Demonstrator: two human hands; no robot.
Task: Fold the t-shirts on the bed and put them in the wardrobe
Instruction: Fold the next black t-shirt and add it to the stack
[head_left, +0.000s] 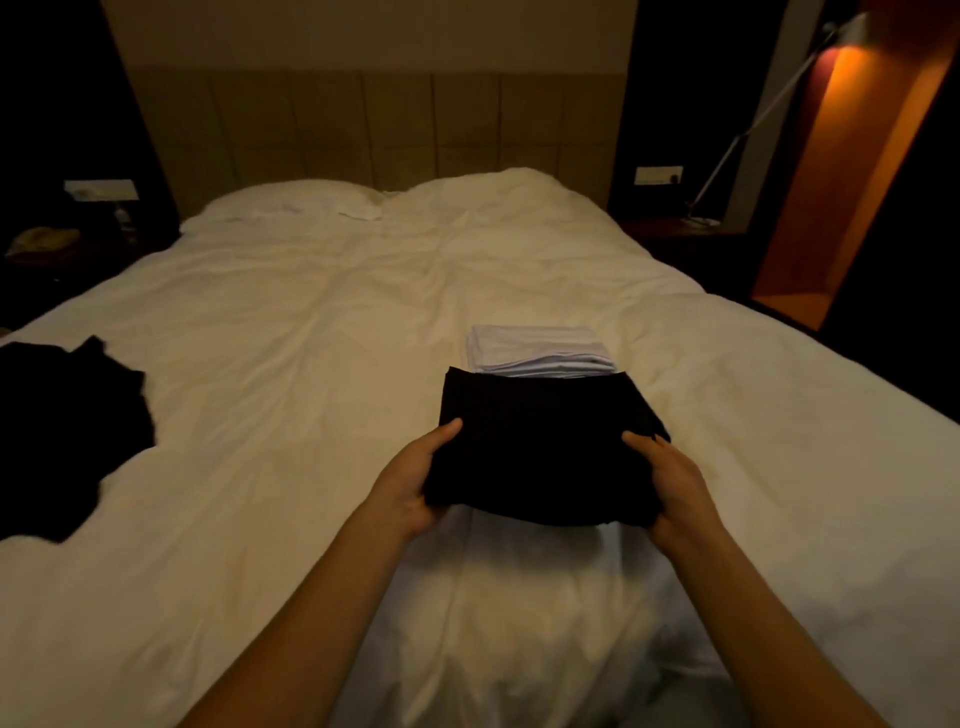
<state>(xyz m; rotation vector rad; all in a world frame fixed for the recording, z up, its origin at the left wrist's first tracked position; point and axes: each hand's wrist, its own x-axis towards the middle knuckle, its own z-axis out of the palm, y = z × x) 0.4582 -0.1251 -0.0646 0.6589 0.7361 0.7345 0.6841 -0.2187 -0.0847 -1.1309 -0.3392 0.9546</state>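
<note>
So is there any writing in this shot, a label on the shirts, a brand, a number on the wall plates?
None can be read.
Folded black t-shirt, held by the left hand and right hand: no print or tag shows.
Folded white t-shirts behind it: plain.
Unfolded black t-shirt on the bed: plain.
Wall switch plates: too small and dim to show any marking.

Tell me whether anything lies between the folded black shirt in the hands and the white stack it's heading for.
Nothing visible does. The left hand and right hand hold the folded black t-shirt right at the near edge of the folded white stack.
</note>
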